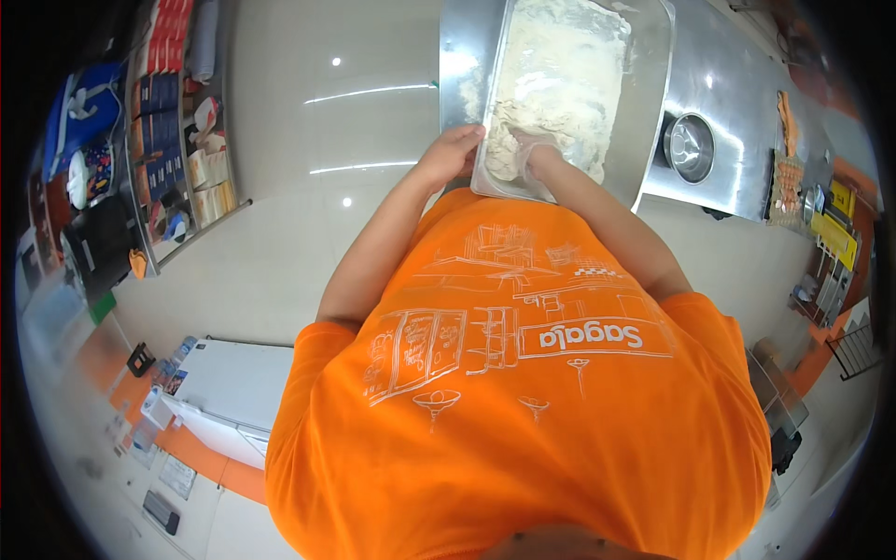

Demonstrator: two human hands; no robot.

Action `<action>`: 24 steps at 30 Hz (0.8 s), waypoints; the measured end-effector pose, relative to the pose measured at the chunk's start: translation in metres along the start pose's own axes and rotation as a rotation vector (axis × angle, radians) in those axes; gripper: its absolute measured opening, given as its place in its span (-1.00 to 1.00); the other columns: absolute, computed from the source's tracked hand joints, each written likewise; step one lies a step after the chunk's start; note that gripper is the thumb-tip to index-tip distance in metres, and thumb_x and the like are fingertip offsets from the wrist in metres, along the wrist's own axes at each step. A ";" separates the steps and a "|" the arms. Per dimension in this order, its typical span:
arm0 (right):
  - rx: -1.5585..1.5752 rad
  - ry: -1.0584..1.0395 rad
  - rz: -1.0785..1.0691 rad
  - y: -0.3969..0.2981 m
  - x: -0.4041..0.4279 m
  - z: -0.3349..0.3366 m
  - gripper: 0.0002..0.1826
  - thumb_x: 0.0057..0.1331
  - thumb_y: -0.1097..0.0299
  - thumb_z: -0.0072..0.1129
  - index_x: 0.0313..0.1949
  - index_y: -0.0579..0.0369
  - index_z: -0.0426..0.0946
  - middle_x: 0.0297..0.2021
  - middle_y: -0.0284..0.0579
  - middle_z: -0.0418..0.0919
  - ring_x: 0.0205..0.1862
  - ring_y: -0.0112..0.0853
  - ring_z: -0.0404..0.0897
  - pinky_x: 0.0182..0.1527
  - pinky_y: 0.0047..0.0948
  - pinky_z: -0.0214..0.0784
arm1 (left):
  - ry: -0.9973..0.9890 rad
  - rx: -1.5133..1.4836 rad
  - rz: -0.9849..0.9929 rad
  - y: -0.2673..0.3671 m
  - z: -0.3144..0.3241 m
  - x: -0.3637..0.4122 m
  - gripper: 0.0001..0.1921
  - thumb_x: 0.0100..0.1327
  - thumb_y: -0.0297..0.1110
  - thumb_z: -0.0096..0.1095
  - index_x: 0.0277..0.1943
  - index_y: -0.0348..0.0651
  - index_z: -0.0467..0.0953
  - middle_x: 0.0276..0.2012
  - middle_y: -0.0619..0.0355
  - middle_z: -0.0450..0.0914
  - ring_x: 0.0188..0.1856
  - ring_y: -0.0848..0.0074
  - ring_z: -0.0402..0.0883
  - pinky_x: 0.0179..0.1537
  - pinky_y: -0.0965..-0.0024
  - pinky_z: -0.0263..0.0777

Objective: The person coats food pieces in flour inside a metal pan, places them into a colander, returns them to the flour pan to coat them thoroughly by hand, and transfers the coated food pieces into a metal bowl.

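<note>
A large translucent rectangular tub (647, 105) rests on a stainless steel worktable (742, 77) in front of me. Pale, sticky dough (505, 154) lies bunched at its near left end, while a floury, whitish layer (567, 49) coats much of the bottom. My left hand (453, 155) holds the tub's left rim near the close corner, thumb on the edge. Inside the tub, my right hand (542, 157), in a clear plastic glove, is pressed against the dough; its fingers are partly hidden there. Right of the tub, apart from it, stands a round metal bowl (691, 148).
Trays of eggs (786, 189) and an orange cloth (787, 122) lie farther right on the worktable. Shelving with boxes (157, 105) stands at the left. A white chest freezer (238, 378) is at the lower left.
</note>
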State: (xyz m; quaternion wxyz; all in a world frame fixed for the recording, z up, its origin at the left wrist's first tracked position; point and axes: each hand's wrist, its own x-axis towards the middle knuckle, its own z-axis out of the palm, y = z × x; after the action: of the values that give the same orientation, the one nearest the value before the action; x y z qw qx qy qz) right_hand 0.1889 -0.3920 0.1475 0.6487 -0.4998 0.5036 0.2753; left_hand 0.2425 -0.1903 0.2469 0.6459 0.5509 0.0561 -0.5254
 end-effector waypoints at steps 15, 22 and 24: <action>-1.056 0.133 -0.583 -0.079 -0.061 -0.050 -0.17 0.20 -0.06 0.31 0.28 0.31 0.35 0.23 0.29 0.44 0.29 -0.04 0.44 0.30 -0.33 0.26 | 0.007 0.166 0.137 -0.003 -0.023 0.013 -0.63 0.55 -0.09 -0.04 0.00 -0.21 0.60 -0.28 0.32 0.61 -0.28 0.65 0.45 -0.08 0.47 0.39; -1.651 0.236 -0.674 -0.082 -0.098 -0.004 0.29 -0.03 -0.19 0.49 0.54 -0.05 -0.12 0.45 0.21 0.11 0.49 0.02 0.10 0.44 -0.16 0.11 | 0.007 0.165 0.133 -0.002 -0.024 0.010 -0.63 0.54 -0.06 -0.03 -0.02 -0.17 0.60 -0.33 0.36 0.56 -0.30 0.67 0.41 -0.11 0.51 0.36; -1.681 0.216 -0.691 -0.070 -0.105 0.018 0.34 -0.06 -0.21 0.50 0.55 -0.15 -0.19 0.48 0.19 0.01 0.51 0.06 0.02 0.45 -0.08 0.08 | -0.010 0.163 0.131 0.001 -0.025 0.010 -0.63 0.54 -0.06 -0.03 -0.03 -0.17 0.60 -0.33 0.36 0.56 -0.30 0.67 0.41 -0.11 0.51 0.36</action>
State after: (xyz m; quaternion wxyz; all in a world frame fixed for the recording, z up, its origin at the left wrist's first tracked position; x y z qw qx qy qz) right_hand 0.2197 -0.3847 0.2706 0.0671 -0.9534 0.0177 0.2936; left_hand 0.2603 -0.1779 0.2313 0.6322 0.6013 -0.0262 -0.4878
